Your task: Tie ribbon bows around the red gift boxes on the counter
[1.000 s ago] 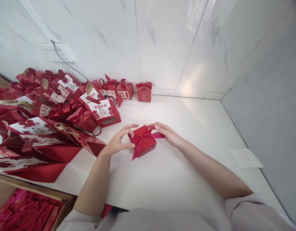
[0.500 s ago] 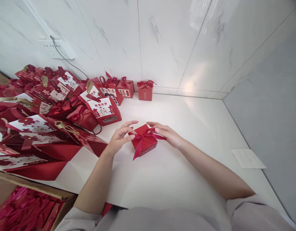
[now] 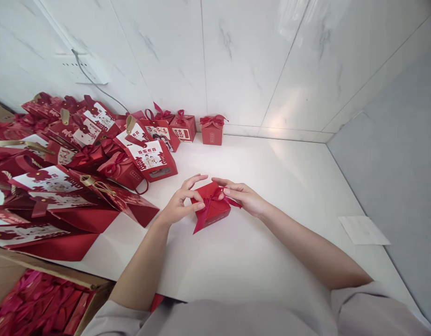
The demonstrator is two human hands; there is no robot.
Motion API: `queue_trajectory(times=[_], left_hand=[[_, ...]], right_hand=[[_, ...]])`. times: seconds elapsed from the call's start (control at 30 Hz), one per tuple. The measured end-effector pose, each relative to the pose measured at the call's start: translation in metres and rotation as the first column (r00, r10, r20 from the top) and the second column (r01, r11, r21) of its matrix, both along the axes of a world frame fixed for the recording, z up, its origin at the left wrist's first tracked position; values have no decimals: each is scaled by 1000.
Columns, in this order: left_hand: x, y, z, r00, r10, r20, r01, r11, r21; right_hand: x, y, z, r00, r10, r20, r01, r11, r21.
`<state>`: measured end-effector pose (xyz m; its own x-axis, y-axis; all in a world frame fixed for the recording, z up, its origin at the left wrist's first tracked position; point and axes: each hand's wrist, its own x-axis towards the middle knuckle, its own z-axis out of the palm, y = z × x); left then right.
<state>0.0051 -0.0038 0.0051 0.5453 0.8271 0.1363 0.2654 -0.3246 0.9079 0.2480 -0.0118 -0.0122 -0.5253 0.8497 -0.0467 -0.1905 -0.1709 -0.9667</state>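
A small red gift box (image 3: 218, 215) stands on the white table in front of me. A dark pink ribbon (image 3: 200, 221) is tied in a bow across its top, one tail hanging down the front and the other out to the right. At the box's left, my left hand (image 3: 183, 200) pinches the left part of the bow between thumb and fingertip. My right hand (image 3: 243, 198) is on the right side, thumb and forefinger closed on the bow's right loop. The fingers partly cover the bow.
Red gift boxes and bags with white printed fronts (image 3: 150, 156) crowd the table's left side. A single red box (image 3: 212, 131) stands by the tiled wall. At lower left, a cardboard box (image 3: 92, 282) holds red ribboned packages. White paper (image 3: 363, 230) lies at the right edge.
My left hand has moved right and closed on the bow's left part. The right thumb and forefinger have shifted slightly on the right loop. The box stays in nearly the same place.
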Motion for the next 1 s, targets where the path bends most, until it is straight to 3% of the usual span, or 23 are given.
queue_trajectory(times=[0.13,0.3,0.47,0.57,0.77,1.0], left_hand=[[-4,1,3,998,-23,57,24,999,-32],[-4,2,3,996,-84,-42,85,996,24],[-1,0,-1,987,-47,156,60,995,-78],[1,0,-4,980,-13,201,40,991,-131],[-2,4,-4,990,91,107,-80,991,-108],[-7,6,1,998,58,32,-54,994,-100]], right_hand=[[1,1,1,1000,-5,-22,4,999,-49],[2,2,-1,999,-4,-32,1,996,-91],[3,3,-3,999,37,-31,-39,996,-83],[4,4,-3,996,82,-24,-83,995,-61],[5,5,-3,996,87,28,-86,996,-37],[8,6,1,983,137,123,-144,988,48]])
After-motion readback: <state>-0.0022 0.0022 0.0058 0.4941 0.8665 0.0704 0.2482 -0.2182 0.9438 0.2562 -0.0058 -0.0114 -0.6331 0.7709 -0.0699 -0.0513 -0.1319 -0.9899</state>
